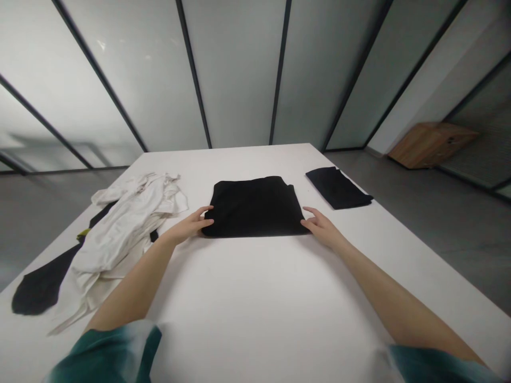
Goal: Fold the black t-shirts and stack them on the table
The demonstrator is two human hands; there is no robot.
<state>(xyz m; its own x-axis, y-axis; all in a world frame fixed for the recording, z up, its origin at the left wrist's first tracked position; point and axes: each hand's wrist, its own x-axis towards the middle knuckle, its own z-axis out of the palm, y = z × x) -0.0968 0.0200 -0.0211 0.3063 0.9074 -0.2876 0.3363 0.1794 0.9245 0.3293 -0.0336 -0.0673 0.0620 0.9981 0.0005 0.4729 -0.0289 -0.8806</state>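
A folded black garment (255, 208) lies in the middle of the white table, a rough rectangle with a small notch at its far right corner; what kind of garment cannot be made out. My left hand (195, 222) grips its near left corner, the thumb on top and the lower fingers hidden at the edge. At the near right corner, my right hand (321, 227) pinches the cloth with its thumb on the edge, while the index finger points away from it. Both forearms reach forward out of green sleeves.
A loose heap of white clothes (115, 234) covers the left of the table (255, 314), with a dark garment (46, 282) partly beneath it. Another folded black garment (339, 189) lies by the right edge. Beyond are frosted glass panels and a wooden cabinet (427, 143).
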